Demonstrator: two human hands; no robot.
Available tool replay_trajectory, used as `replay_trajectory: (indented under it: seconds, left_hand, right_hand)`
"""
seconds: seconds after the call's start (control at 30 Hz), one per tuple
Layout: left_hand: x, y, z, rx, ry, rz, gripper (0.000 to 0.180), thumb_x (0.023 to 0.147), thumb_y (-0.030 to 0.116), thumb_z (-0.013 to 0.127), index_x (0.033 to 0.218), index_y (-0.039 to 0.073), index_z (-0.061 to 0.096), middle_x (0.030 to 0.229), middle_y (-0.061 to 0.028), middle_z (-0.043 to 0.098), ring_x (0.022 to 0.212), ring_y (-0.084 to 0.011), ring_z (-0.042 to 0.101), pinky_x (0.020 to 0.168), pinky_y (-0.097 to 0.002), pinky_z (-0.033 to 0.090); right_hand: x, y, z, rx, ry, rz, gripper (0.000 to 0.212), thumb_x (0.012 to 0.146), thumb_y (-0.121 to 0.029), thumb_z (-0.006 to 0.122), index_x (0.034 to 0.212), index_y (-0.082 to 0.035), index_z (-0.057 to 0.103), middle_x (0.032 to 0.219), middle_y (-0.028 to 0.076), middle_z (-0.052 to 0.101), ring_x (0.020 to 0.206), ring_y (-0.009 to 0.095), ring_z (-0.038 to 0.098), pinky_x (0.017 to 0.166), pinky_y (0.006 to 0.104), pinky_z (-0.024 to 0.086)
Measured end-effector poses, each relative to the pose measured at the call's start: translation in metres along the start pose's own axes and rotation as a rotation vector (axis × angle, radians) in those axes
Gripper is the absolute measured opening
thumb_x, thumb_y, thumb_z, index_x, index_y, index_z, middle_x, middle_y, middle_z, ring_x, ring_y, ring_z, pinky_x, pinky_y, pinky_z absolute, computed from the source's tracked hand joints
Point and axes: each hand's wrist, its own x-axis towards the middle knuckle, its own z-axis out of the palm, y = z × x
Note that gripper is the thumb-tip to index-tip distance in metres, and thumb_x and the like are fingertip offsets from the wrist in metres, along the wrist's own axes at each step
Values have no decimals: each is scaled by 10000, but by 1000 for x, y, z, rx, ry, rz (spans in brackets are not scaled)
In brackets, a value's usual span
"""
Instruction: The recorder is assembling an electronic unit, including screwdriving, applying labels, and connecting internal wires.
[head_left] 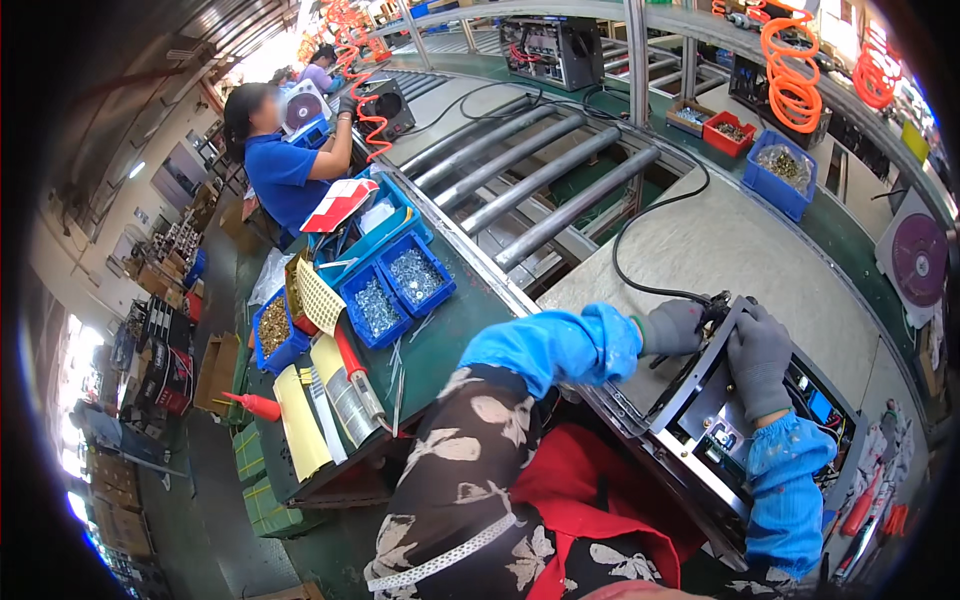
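Note:
An open black metal equipment casing (690,420) with wiring and a small circuit board inside stands tilted at the lower right. My left hand (672,328), in a grey glove, is closed at the casing's outer end panel, around a thick black cable (625,262) that meets the panel there. Its fingertips are partly hidden. My right hand (760,360), also gloved in grey, reaches over the casing's inner side, its fingers hooked on the top edge of that end panel. Blue sleeves cover both forearms.
Metal rollers (545,205) lie beyond the grey work surface (660,230). Blue bins of screws (415,275) and a red-handled tool (355,370) sit on the green bench at left. A co-worker (285,160) stands farther up the line. Orange coiled hoses (790,75) hang overhead.

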Motion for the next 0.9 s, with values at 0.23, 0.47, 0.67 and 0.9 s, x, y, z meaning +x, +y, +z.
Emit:
replay_trajectory:
  seconds: [0.23, 0.47, 0.67, 0.9]
  left_hand:
    - [1, 36, -61, -533, -558, -298, 253, 746, 85, 604, 964, -39, 637, 813, -192, 682, 678, -302, 691, 578, -407, 577]
    - [-11, 14, -19, -4, -84, -8, 330, 738, 207, 633, 992, -1, 671, 876, -214, 695, 819, -347, 697, 734, -433, 564]
    - [-14, 41, -65, -531, -512, -311, 263, 766, 126, 568, 951, -27, 674, 833, -152, 703, 731, -263, 716, 616, -403, 574]
    - [-9, 20, -4, -88, 147, -93, 293, 713, 224, 637, 933, 40, 698, 848, -184, 698, 812, -341, 685, 723, -433, 550]
  right_hand:
    - [-2, 3, -11, 58, 2, 28, 145, 754, -95, 661, 896, -78, 691, 1020, 77, 672, 857, 320, 633, 762, 434, 501]
    - [0, -2, -2, 93, -51, 9, 137, 787, -86, 640, 913, -61, 688, 1057, 86, 661, 884, 325, 630, 780, 420, 495]
    - [1, 1, -3, 91, -102, 71, 138, 794, -97, 635, 914, -50, 682, 1044, 99, 646, 891, 343, 624, 780, 440, 495]
    - [1, 3, -4, 88, -53, 22, 151, 804, -117, 631, 935, -65, 684, 1019, 100, 640, 855, 347, 628, 756, 441, 501]
